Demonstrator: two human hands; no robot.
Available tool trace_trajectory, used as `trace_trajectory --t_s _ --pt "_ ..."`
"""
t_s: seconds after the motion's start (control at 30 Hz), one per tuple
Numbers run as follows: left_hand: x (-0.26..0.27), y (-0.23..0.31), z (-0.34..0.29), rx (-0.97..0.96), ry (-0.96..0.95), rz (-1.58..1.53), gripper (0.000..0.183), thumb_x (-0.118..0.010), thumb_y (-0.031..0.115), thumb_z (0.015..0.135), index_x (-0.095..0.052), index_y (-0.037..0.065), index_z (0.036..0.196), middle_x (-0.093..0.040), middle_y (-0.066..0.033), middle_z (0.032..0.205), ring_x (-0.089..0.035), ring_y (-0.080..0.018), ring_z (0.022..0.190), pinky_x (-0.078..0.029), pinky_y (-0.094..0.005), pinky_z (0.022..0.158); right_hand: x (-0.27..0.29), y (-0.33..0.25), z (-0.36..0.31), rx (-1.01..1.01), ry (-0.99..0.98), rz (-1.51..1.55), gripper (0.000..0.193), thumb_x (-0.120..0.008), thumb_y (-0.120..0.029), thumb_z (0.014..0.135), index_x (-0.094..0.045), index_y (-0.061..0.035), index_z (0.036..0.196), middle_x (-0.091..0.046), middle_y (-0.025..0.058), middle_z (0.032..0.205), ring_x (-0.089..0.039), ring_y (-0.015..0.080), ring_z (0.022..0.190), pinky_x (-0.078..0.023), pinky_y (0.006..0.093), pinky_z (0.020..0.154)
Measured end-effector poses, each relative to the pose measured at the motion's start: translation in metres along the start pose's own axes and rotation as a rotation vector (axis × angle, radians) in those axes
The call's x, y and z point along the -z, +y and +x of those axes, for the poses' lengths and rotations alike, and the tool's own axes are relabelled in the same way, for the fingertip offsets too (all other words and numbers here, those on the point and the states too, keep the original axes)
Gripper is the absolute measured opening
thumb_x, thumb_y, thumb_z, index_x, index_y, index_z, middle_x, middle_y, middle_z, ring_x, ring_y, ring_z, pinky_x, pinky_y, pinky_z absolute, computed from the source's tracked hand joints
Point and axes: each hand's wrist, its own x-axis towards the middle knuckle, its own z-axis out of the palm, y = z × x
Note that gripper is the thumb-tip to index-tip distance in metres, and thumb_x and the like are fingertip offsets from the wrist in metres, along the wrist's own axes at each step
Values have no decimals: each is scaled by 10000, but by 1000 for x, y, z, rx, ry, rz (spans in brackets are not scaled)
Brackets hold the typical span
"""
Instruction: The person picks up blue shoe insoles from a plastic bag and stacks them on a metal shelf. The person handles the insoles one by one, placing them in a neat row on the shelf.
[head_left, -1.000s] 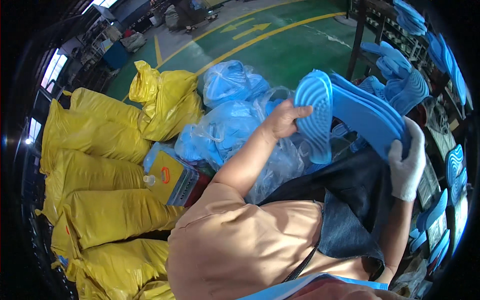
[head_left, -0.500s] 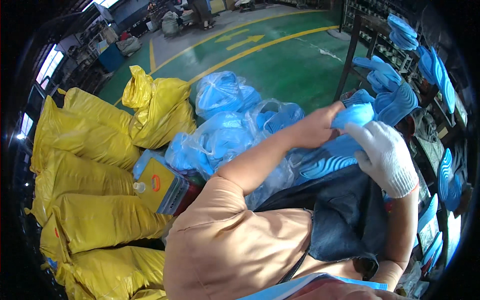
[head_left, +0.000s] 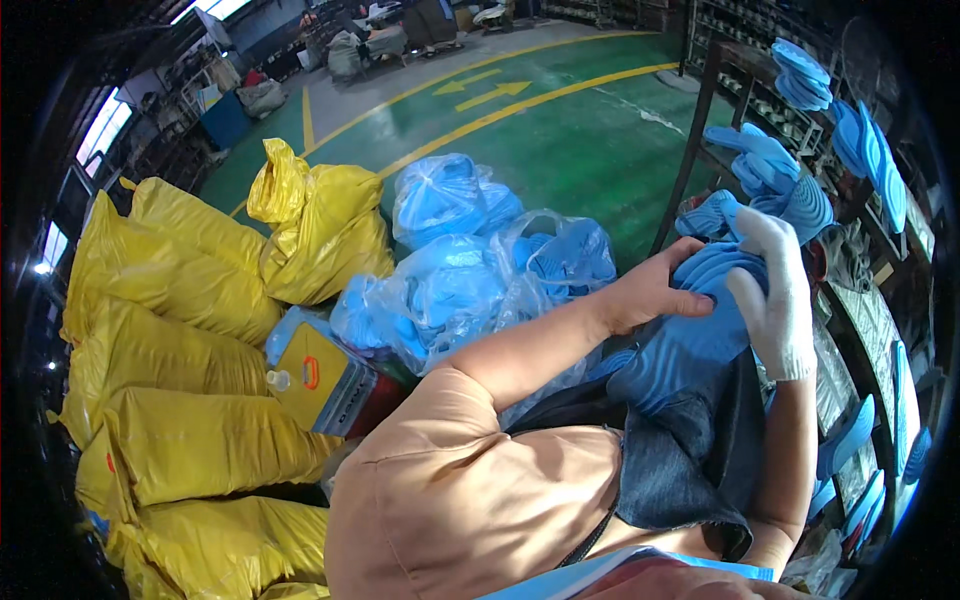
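A stack of blue shoe soles with wavy ridges rests over my dark denim apron. My left hand, bare, grips the stack's left edge, thumb on top and fingers partly hidden behind. On the opposite edge my right hand, in a white knitted glove, is curled round the soles, its thumb and fingers spread along their side. Just beyond the hands, more blue soles sit on a dark rack.
Clear plastic bags of blue soles lie to the left of my arm. Yellow sacks are piled at far left, beside a yellow jerrycan-like container. A dark rack stands at right. Yellow lines mark the green floor.
My hands have come slightly nearer, and the soles between them now sit together as a stack. My right hand has turned more upright at its edge.
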Motion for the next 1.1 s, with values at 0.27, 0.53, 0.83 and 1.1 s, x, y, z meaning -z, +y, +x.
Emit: trace_trajectory --t_s 0.27,0.53,0.83,1.1 --pt "-20 -4 40 -32 176 -487 702 -753 218 791 -355 30 1338 -536 -137 1185 -588 -235 1048 -518 -400 896 -48 76 -72 -564 127 632 934 -614 -504 857 -175 -5 1514 -349 153 1480 -380 261 1333 -310 371 1101" --pt "-32 -37 45 -100 124 -436 867 -763 375 826 -275 60 1470 -495 -114 1336 -488 -222 1219 -383 -387 1046 -34 31 -79 -595 314 457 827 -686 -178 831 -221 -6 1493 -439 177 1395 -454 274 1266 -363 369 1064" --pt "-20 -76 29 377 32 -930 523 -617 422 919 -574 24 1256 -654 -140 1188 -643 -277 1048 -485 -453 964 -2 28 -51 -337 161 -183 599 -577 -235 888 -404 19 1402 -471 232 1347 -469 358 1267 -352 404 1082" --pt "-43 -96 20 663 29 -1021 358 -654 326 914 -659 42 1131 -707 -106 1075 -678 -268 973 -513 -446 928 5 47 -27 -283 -157 190 405 -491 -276 963 -573 -9 1257 -604 154 1232 -547 269 1192 -382 355 1037"
